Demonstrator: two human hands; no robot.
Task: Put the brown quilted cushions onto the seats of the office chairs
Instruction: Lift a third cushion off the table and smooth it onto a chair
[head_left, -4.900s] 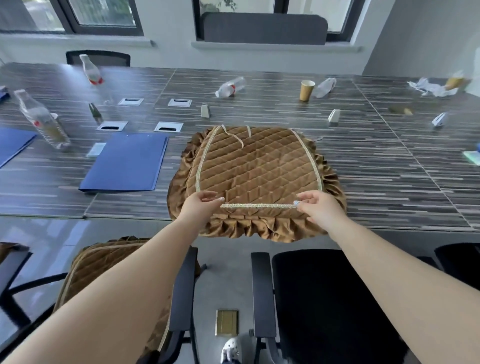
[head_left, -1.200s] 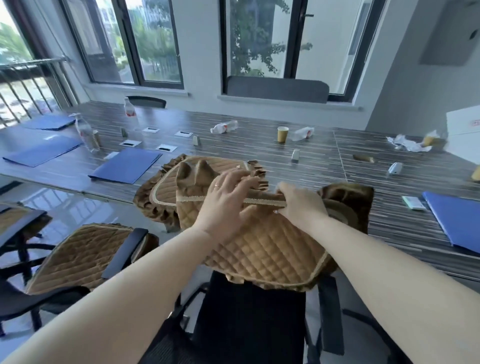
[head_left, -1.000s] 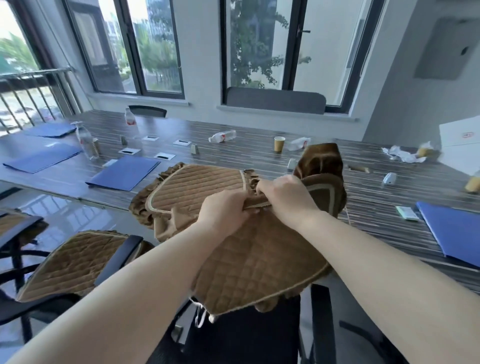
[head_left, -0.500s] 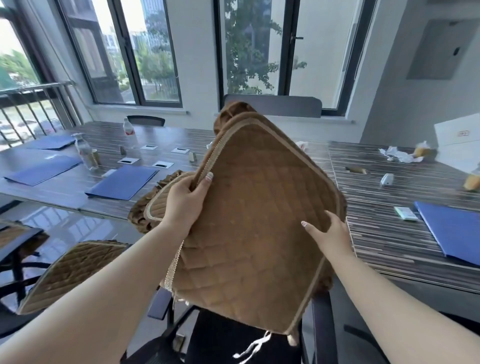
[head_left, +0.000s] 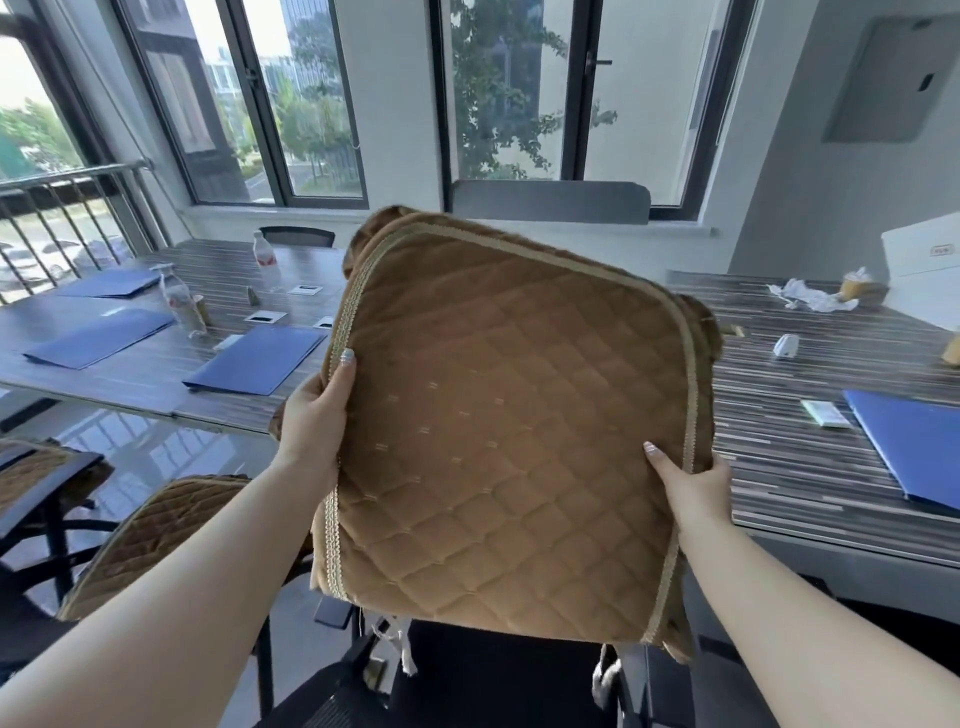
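The long striped desk (head_left: 810, 467) stretches behind both hands, from far left to far right. Between the hands, raised off the desk and tilted up toward the camera, is the brown quilted cushion (head_left: 509, 457), its trimmed edge running along both sides and its ties dangling below. Directly under the hands stands a black office chair (head_left: 498, 680) with a bare mesh seat. Below and left of the left hand, a second chair (head_left: 150, 540) already carries a brown quilted cushion on its seat. Blue folders (head_left: 254, 361) lie on the desk beyond the left hand, and another blue folder (head_left: 914, 447) lies to the right of the right hand. The left hand (head_left: 317, 415) is closed around the cushion's left edge, thumb on the front. The right hand (head_left: 691, 488) grips the lower right edge likewise.
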